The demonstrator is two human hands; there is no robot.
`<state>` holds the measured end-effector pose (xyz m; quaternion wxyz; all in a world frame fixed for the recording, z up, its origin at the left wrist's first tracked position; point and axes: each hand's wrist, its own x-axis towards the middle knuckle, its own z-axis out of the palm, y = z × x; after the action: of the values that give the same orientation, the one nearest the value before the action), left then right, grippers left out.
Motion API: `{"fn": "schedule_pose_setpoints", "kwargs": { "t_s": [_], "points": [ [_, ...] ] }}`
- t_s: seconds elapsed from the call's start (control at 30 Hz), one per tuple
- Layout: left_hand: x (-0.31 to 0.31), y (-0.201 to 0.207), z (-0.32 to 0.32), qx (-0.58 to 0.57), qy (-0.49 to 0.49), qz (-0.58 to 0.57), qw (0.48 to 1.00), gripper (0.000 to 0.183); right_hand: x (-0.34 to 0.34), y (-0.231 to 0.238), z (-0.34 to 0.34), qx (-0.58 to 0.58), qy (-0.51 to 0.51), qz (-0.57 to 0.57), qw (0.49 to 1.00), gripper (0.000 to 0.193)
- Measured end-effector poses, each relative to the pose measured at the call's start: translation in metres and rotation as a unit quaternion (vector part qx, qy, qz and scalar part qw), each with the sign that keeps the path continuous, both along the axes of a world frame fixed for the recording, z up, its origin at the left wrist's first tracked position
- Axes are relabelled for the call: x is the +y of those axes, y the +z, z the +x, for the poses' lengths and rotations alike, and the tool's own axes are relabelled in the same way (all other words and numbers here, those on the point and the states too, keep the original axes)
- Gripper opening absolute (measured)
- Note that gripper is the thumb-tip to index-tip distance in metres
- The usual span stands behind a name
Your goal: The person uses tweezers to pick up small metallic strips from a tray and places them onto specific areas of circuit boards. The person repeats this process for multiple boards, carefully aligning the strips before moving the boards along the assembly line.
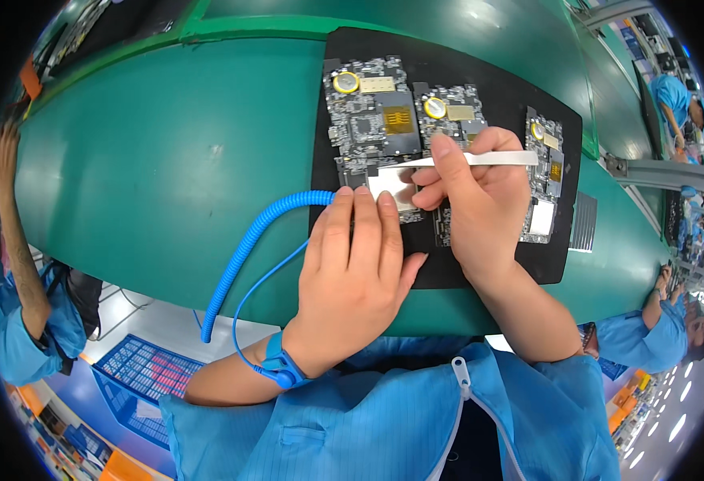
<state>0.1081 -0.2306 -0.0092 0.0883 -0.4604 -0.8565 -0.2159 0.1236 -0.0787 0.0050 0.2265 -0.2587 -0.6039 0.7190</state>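
**Cream labels on the three circuit boards**

A small, pale cream rectangular label sits near the top edge of each board on the black mat point(448, 276), just beside a round coin cell. The left circuit board point(368, 120) carries the largest label point(377, 83). The middle circuit board point(456, 120) has a similar one point(460, 113). On the right circuit board point(546, 188), the label point(550, 141) looks narrower. No packages or screens can be made out clearly.
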Motion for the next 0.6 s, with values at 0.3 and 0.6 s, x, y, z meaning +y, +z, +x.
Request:
{"fn": "schedule_pose_setpoints", "kwargs": {
  "t_s": [0.3,0.6],
  "points": [
    [-0.0022,-0.0068,-0.0014,0.015,0.005,0.015,1.0,0.059,-0.01,-0.0032,-0.0016,0.008,-0.005,0.055,0.998,0.027],
    [-0.0019,-0.0057,-0.0017,0.013,0.005,0.014,1.0,0.059,-0.0095,-0.0033,-0.0028,0.005,-0.003,0.068,0.998,0.026]
  ]
}}
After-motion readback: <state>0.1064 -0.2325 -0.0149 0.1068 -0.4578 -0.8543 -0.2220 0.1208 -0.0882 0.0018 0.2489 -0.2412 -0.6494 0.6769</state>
